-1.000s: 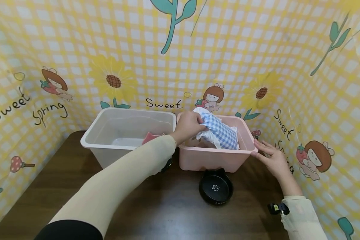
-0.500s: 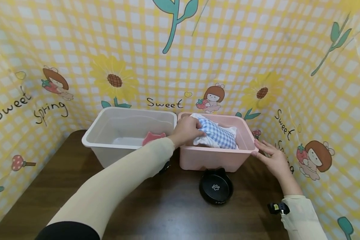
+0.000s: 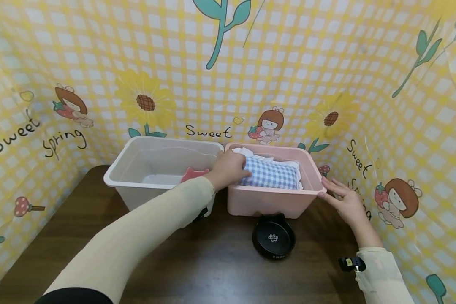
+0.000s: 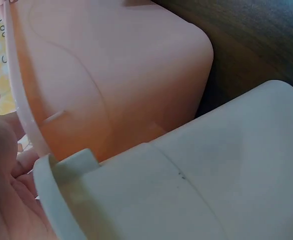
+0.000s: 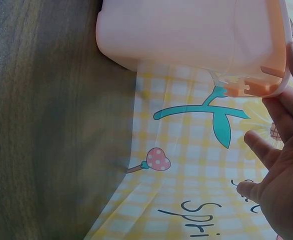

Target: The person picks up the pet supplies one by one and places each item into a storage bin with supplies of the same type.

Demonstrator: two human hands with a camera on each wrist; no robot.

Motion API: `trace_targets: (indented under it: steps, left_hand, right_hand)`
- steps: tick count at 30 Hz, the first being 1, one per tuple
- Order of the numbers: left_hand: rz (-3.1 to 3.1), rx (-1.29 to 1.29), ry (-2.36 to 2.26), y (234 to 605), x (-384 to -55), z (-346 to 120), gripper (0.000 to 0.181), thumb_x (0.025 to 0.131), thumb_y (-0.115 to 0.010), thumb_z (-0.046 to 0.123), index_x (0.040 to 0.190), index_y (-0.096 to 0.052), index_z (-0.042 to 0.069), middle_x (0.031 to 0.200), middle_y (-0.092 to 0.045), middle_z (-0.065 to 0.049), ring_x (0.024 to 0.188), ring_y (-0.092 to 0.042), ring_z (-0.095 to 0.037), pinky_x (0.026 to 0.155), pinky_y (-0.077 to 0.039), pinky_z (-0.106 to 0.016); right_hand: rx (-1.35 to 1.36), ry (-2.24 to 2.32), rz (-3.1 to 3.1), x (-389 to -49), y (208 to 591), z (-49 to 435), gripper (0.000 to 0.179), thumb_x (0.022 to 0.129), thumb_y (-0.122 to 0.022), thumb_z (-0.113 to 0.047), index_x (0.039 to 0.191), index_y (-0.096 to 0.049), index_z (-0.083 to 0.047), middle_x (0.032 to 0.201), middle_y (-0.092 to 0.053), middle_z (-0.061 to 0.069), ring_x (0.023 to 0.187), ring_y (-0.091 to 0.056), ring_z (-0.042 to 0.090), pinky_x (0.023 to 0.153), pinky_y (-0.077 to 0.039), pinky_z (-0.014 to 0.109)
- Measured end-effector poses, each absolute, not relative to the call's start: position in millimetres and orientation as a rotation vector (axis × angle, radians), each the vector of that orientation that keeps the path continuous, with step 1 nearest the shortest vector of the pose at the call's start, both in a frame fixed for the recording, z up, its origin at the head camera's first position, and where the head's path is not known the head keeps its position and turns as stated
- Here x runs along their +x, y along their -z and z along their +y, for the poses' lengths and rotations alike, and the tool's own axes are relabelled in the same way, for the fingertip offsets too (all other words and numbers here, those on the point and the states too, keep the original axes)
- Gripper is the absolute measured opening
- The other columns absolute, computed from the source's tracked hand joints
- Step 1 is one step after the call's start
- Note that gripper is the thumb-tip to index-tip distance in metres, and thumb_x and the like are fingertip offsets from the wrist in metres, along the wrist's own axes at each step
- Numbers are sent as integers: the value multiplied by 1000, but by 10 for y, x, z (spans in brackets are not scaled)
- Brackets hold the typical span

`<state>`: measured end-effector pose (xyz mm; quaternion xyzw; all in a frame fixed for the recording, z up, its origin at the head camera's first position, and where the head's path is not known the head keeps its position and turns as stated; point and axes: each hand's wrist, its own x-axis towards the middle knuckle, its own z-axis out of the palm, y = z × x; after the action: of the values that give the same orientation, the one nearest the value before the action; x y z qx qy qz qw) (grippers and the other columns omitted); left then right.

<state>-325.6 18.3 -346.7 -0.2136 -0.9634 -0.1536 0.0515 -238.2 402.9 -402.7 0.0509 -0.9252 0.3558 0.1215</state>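
A small blue-and-white checked pillow [image 3: 271,173] with a white ruffled edge lies nearly flat inside the pink bin [image 3: 273,202]. My left hand [image 3: 229,166] reaches over the left end of that bin, its curled fingers and thumb holding the pillow's left end. Seen from the left wrist, the hand [image 4: 11,185] is partly behind the two bins' rims, and the pillow is mostly hidden. At the right end, my right hand [image 3: 343,200] pinches the pink bin's rim corner between thumb and index finger; the other fingers are spread in the right wrist view.
A pale grey bin [image 3: 127,185] stands close against the pink one's left, with a pink cat-eared piece [image 3: 194,172] inside. The black cat-eared bowl [image 3: 273,236] sits in front of the pink bin on the dark wooden table [image 3: 228,270]. Checked cloth [image 3: 197,76] surrounds the back and sides.
The pillow's raised left end has come down, so it now lies flatter in the pink bin. My left hand has moved down and left with it. The right hand keeps its place.
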Motion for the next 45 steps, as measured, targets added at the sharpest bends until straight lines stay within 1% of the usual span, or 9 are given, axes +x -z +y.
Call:
trace_targets:
  steps: [3,7,9,14,17,28,36,41,45]
  left_hand:
    - [-2900,-642,496,3445,-3272,153,31,89,-78,46,94,-74,16,83,-71,7,108,-61,-19,107,-37,-56]
    - [-2883,-615,572,3402,-3287,116,30,89,-79,45,97,-76,16,92,-73,6,100,-63,-18,107,-37,-56]
    - [-2887,-599,624,3384,-3278,93,32,88,-79,44,101,-78,15,97,-74,4,95,-63,-17,107,-39,-53]
    - [-2880,-588,791,3357,-3224,28,34,88,-81,42,106,-78,14,105,-75,3,96,-65,-16,98,-49,-41]
    - [-2867,-590,907,3357,-3180,-16,34,88,-81,40,108,-77,12,106,-74,1,98,-64,-16,94,-53,-38]
    - [-2760,-645,1198,3375,-2875,-186,39,90,-80,36,118,-73,10,120,-72,-4,119,-63,-27,102,-52,-45]
    - [-2658,-662,1256,3404,-2689,-176,41,89,-82,36,121,-74,13,125,-71,-1,122,-61,-22,108,-48,-47]
    - [-2543,-685,1361,3460,-2537,-167,37,87,-84,34,118,-76,15,121,-72,2,116,-62,-21,102,-51,-48]
    - [-2465,-704,1457,3509,-2348,-154,34,86,-85,31,115,-76,17,120,-71,3,101,-65,-19,86,-58,-39]
  right_hand:
    - [155,-1043,-2691,-2406,4010,4036,60,92,-76,-45,145,-58,-22,150,-52,2,150,-33,40,115,-19,73]
    - [168,-1048,-2675,-2438,3986,4040,59,92,-76,-43,144,-59,-22,150,-52,2,150,-33,40,115,-20,73]
    - [173,-1050,-2672,-2448,3981,4041,59,92,-77,-43,144,-59,-21,150,-52,2,150,-33,40,115,-21,73]
    - [170,-1041,-2671,-2462,3984,4039,60,91,-77,-43,144,-60,-20,150,-52,2,150,-33,41,115,-22,72]
    - [162,-1039,-2668,-2466,3990,4030,60,91,-77,-44,143,-60,-20,150,-52,5,150,-34,41,115,-22,72]
    - [137,-1035,-2678,-2470,4034,3998,60,90,-78,-46,142,-61,-21,149,-53,5,149,-35,38,114,-25,71]
    - [130,-1028,-2681,-2452,4046,4029,60,90,-77,-46,143,-61,-22,150,-53,5,150,-35,38,114,-23,72]
    - [118,-1027,-2690,-2428,4061,4046,61,90,-77,-47,143,-60,-23,150,-52,6,150,-34,38,113,-23,73]
    - [113,-1024,-2693,-2403,4069,4042,61,91,-76,-48,143,-60,-22,151,-52,7,150,-34,39,113,-24,73]
